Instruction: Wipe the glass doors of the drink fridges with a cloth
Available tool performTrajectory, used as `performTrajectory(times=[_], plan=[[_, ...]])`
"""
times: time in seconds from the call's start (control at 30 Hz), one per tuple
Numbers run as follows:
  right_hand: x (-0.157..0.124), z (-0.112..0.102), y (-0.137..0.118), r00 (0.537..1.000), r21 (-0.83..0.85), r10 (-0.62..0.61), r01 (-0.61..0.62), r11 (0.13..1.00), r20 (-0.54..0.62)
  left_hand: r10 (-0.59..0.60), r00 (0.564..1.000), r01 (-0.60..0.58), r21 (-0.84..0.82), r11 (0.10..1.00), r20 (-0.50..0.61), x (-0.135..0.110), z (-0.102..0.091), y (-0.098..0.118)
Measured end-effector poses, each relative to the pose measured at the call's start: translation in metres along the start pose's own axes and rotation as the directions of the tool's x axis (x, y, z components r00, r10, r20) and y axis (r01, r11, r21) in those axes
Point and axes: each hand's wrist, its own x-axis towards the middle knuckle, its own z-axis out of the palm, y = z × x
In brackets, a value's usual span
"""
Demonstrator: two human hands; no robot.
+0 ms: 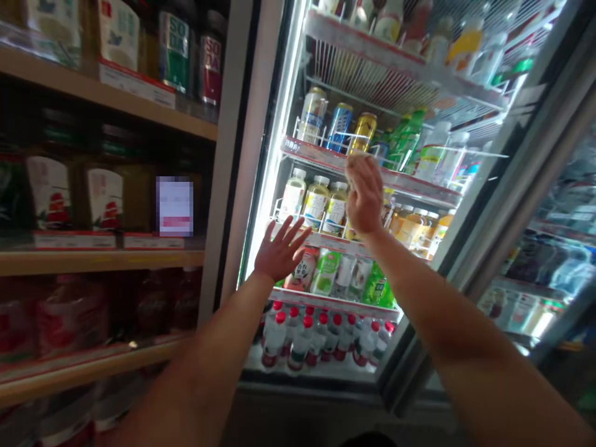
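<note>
My left hand (282,251) is open with its fingers spread, holding nothing, in front of the lit cooler's lower shelves. Behind its fingertips stand pale yellow bottles (315,202), and a red-and-white labelled bottle (302,272) shows below them. My right hand (365,194) is raised before the middle shelf edge (414,185). Its fingers reach upward, close together and somewhat blurred, and I see nothing in them. Just above that hand are a gold can (363,131) and a blue can (339,126). Part of the bottle row is hidden behind the right hand and forearm.
Green bottles (406,139) fill the shelf to the right of the cans. Red-capped bottles (300,343) line the cooler floor. At left, a wooden shelf unit (93,264) holds large bottles. The cooler's door frame (503,205) slants along the right.
</note>
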Motion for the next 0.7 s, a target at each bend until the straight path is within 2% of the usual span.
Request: performTrajectory(times=[0.1,0.17,0.3,0.4,0.47,0.57,0.7], plan=[[0.008,0.025,-0.042,0.993,0.081,-0.069,0.061,0.995,0.093,0.014,1.000,-0.014,-0.003,1.000,-0.018,0.000,-0.001,0.000],[0.014,0.036,-0.061,0.986,0.116,-0.096,0.080,0.990,0.138,0.024,0.999,-0.024,0.009,1.000,-0.035,0.000,-0.002,0.000],[0.027,0.042,-0.074,0.952,0.151,-0.176,0.142,0.978,0.249,0.050,0.997,-0.046,0.065,0.997,-0.051,-0.001,-0.001,-0.002],[0.036,0.034,-0.066,0.914,0.177,-0.240,0.190,0.966,0.327,0.057,0.997,-0.052,0.077,0.996,-0.059,-0.001,0.000,-0.002],[0.040,0.026,-0.055,0.907,0.165,-0.251,0.205,0.965,0.337,0.044,0.998,-0.041,0.067,0.997,-0.044,-0.001,0.000,-0.002],[0.044,0.009,-0.035,0.926,0.111,-0.208,0.181,0.977,0.315,0.037,0.999,-0.034,0.088,0.995,-0.024,-0.001,0.000,-0.002],[0.043,-0.020,-0.001,0.950,0.032,-0.095,0.090,0.995,0.299,0.074,0.996,-0.064,0.179,0.982,-0.054,0.000,-0.001,-0.001]])
